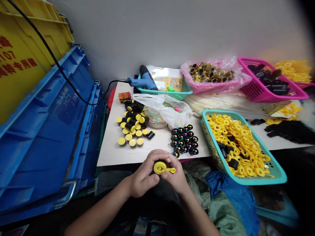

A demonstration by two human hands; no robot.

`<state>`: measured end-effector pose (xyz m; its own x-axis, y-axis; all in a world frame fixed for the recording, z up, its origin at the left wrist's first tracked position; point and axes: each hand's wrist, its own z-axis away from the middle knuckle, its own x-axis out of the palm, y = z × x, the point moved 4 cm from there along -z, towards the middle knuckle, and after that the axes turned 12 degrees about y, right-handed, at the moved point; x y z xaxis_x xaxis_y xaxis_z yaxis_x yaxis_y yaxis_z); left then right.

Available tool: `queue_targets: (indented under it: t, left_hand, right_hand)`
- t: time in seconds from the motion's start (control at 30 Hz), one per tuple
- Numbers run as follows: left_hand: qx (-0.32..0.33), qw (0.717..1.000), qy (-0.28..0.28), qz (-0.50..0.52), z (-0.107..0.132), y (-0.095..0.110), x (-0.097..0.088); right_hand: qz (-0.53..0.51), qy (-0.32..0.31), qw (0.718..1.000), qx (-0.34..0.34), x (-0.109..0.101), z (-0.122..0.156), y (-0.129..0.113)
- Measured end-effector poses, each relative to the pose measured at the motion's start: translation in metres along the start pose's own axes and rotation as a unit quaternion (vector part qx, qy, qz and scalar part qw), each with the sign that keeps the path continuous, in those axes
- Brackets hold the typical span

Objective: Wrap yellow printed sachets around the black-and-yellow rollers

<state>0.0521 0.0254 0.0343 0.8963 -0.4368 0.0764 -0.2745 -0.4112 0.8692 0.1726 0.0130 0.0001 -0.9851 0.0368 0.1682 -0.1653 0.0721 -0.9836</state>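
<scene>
Between both hands (143, 178); yellow disc (159, 167)

Smooth, faintly glossy plastic is shown by the yellow disc (159, 167). The teal basket (282, 177) is made of perforated plastic, the white bag (177, 120) of thin, wrinkled film, the crate handle (71, 196) of shiny metal; the tabletop (112, 154) is finished smooth and matt.

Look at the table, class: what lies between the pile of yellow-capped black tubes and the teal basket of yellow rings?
In the head view, a cluster of open black cups holding coloured beads, with a white plastic bag farther back.
</scene>
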Motion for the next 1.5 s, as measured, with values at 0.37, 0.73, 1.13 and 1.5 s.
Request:
queue_targets:
  t: [0.37,0.73,1.13,1.5]
  left_hand:
    - [0.162,0.97,-0.031,-0.18,0.003,0.017,-0.017]
    - [0.119,0.935,-0.122,-0.312,0.0,0.016,-0.015]
    - [0.068,0.946,-0.127,-0.289,0.001,0.005,-0.008]
    - [-0.02,0.882,-0.057,-0.468,0.002,-0.032,-0.027]
  right_hand:
    - [-0.094,-0.112,0.988,0.056,-0.003,0.006,-0.015]
    - [-0.127,-0.159,0.97,0.133,0.002,0.006,-0.003]
    - [-0.121,-0.082,0.982,0.122,0.007,0.011,0.011]
    - [0.26,0.093,0.96,0.05,-0.056,0.006,-0.007]
